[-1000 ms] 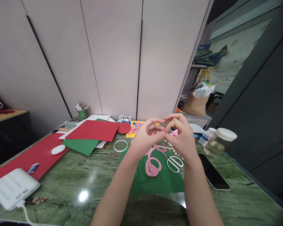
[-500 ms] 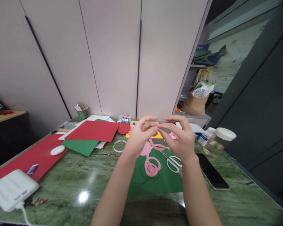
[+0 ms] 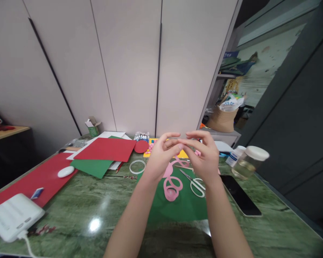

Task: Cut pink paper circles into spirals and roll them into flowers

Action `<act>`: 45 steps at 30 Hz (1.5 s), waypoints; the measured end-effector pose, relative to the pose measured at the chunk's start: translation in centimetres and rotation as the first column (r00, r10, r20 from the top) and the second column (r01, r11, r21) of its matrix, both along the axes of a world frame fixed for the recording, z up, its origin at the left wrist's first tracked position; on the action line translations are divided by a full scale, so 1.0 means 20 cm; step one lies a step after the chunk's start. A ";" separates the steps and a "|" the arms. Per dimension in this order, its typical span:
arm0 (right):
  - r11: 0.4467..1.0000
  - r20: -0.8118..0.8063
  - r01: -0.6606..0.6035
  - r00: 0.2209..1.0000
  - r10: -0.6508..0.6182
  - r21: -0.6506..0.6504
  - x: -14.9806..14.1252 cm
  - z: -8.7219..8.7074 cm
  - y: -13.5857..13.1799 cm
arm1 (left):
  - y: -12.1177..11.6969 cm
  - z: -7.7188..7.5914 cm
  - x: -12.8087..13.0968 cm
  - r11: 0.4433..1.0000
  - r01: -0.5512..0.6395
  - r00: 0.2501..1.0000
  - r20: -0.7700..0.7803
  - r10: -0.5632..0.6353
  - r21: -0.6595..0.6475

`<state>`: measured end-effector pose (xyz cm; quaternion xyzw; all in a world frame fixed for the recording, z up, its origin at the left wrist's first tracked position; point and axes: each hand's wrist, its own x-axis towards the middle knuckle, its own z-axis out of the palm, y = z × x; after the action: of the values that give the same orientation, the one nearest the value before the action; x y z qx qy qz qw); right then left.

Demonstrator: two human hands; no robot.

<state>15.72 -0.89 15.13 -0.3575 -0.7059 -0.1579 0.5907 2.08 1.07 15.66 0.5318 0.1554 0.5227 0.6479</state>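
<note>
Both hands are raised together above a green paper sheet [image 3: 183, 206] on the marble table. My left hand [image 3: 161, 157] and my right hand [image 3: 203, 157] meet at the fingertips in a pinch; what they grip is too small to make out. A pink paper spiral strip [image 3: 172, 184] trails from under the hands onto the green sheet. White-handled scissors [image 3: 196, 184] lie just right of the spiral. A small pink scrap [image 3: 197, 153] shows behind my right fingers.
Red sheets [image 3: 107, 148] and a green sheet [image 3: 93, 166] lie at the left with a white mouse [image 3: 66, 171]. A tape ring [image 3: 137, 166], a yellow bead board [image 3: 152, 145], a black phone [image 3: 239, 195], a lidded jar [image 3: 250, 161] and a white power bank [image 3: 13, 216] surround the hands.
The two hands have drawn a little closer together and shifted slightly left, fingertips still pinched. The pink spiral has swung a bit under them.
</note>
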 end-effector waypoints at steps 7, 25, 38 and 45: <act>1.000 -0.157 -0.026 0.987 0.026 0.002 0.00 0.00 0.00 | -0.02 0.01 0.00 1.000 -0.010 0.999 -0.031 0.011 0.021; 0.999 -0.050 0.008 0.999 -0.010 -0.043 0.02 0.02 -0.03 | -0.01 0.02 -0.01 0.998 -0.055 0.996 -0.064 0.056 0.029; 1.000 0.027 -0.017 0.999 0.017 0.006 0.03 0.02 -0.01 | -0.01 0.01 0.00 0.999 -0.050 0.998 -0.029 0.051 0.018; 0.999 0.007 -0.034 0.999 0.034 -0.009 0.01 0.01 0.01 | 0.00 -0.01 0.02 0.998 -0.058 0.998 0.003 0.057 0.011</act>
<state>15.92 -0.74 15.32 -0.3476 -0.7145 -0.1460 0.5893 2.39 1.06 15.54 0.5300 0.1669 0.5427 0.6298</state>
